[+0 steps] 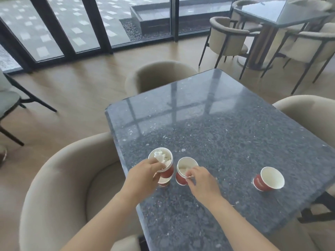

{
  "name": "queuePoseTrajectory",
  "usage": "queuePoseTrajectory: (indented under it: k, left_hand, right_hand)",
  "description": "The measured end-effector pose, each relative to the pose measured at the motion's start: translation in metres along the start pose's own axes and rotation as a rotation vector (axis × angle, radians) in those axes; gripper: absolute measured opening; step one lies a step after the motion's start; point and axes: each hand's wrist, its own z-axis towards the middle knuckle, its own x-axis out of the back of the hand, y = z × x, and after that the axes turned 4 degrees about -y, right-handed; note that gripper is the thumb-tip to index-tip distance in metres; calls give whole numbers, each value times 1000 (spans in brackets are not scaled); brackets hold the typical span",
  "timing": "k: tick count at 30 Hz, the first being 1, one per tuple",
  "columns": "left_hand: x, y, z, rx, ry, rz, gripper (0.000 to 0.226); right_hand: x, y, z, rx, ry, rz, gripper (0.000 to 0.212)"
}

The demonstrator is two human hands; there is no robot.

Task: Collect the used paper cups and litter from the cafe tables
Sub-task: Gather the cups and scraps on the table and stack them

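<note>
Three red paper cups with white insides are on the dark speckled table [217,127]. My left hand [145,173] grips a stack of cups [167,171] at its near side, with crumpled white tissue [160,156] stuffed in the top cup. My right hand [202,180] pinches the near rim of the second cup [184,166], which holds a bit of white tissue. A third cup [269,179] stands apart toward the table's right edge, and no hand touches it.
Beige round-backed chairs surround the table: one at the near left [68,178], one at the far side [159,75], one at the right [311,115]. Another table [282,13] with chairs stands at the back right. Glass doors [72,24] line the far wall.
</note>
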Motion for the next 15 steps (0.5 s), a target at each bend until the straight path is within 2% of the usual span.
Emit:
queuePoseTrajectory:
  k: [6, 11, 15]
  left_hand:
    - [-17, -17, -2, 68, -219, 91, 28]
    - [-36, -12, 13, 54, -373, 108, 32]
    - [-48, -13, 17, 34, -371, 104, 29]
  right_hand:
    - [-10, -6, -1, -34, 4, -102, 10]
    - [-9, -1, -5, -70, -22, -140, 12]
    - [-5, 6, -12, -73, -48, -139, 13]
